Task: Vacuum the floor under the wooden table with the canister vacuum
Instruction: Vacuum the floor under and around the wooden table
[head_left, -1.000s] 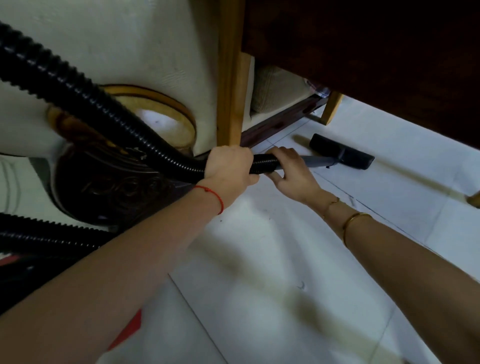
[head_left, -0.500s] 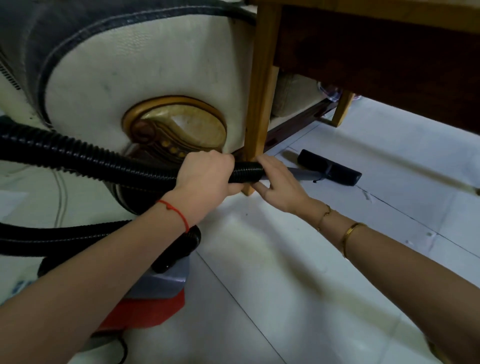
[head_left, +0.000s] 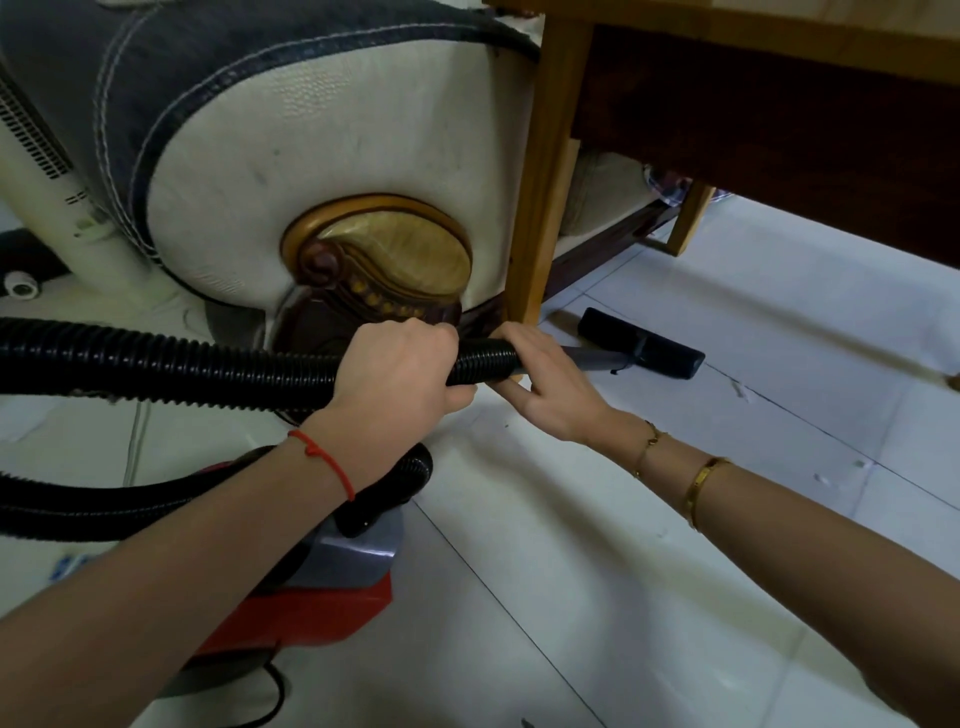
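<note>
Black ribbed hose (head_left: 208, 371) runs across the view, and the left hand (head_left: 400, 374) is wrapped tight around it, fingers curled over the top. Just past that hand, the right hand (head_left: 545, 389) holds the end of the hose where it meets the grey tube (head_left: 597, 359). Its thumb lies on top and its fingers curl under, so it grips too.

Out beyond the right hand, the flat black brush head (head_left: 641, 351) sits on the white tile floor (head_left: 571, 597). It is just under the edge of the wooden counter (head_left: 753, 31), close to the near leg (head_left: 543, 171). Below the left arm sits the red and grey vacuum body (head_left: 332, 582), with the hose looping back into it.

My guess is that the job is under way but not near done. The brush has only reached the front strip of floor under the counter. The darker floor farther in, toward the back leg (head_left: 688, 218), looks like it has yet to be done. A few small bits (head_left: 740, 387) lie on the tiles to the far side of the right hand, past the brush, so that part needs a pass as well. I cannot tell if the vacuum is switched on
</note>
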